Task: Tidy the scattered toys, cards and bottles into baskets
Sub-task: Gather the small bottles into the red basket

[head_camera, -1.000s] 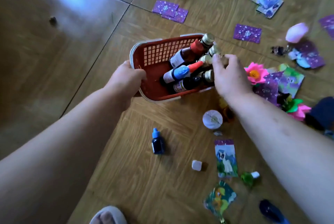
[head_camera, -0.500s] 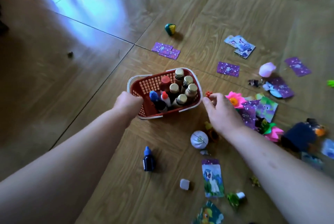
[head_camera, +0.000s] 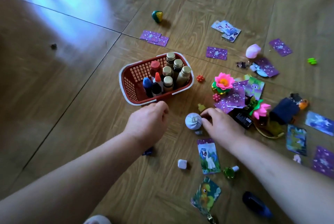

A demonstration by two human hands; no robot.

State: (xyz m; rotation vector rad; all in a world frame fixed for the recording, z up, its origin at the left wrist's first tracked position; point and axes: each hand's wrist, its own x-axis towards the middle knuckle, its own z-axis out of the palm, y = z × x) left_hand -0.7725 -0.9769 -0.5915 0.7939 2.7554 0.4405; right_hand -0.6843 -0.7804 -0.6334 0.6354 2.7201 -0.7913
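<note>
A red mesh basket (head_camera: 130, 79) stands on the wooden floor with several bottles (head_camera: 178, 74) upright inside it. My left hand (head_camera: 148, 124) hovers just in front of the basket, fingers loosely curled and holding nothing. Under its wrist a small blue bottle (head_camera: 148, 151) is mostly hidden. My right hand (head_camera: 222, 126) is low over the floor, and its thumb and fingertips touch the right side of a white ball (head_camera: 193, 121) that rests there. Cards and toys lie scattered to the right.
Purple cards (head_camera: 154, 38), a corn toy (head_camera: 157, 16), pink flower toys (head_camera: 223, 82), a pony card (head_camera: 208, 157), a white cube (head_camera: 182, 164), a green bottle (head_camera: 229, 171) and a dark blue bottle (head_camera: 256, 204) litter the floor. Bare floor lies left of the basket.
My left hand let go of the basket and drew back toward me. My right hand left the small red toy beside the basket and came down to the white ball.
</note>
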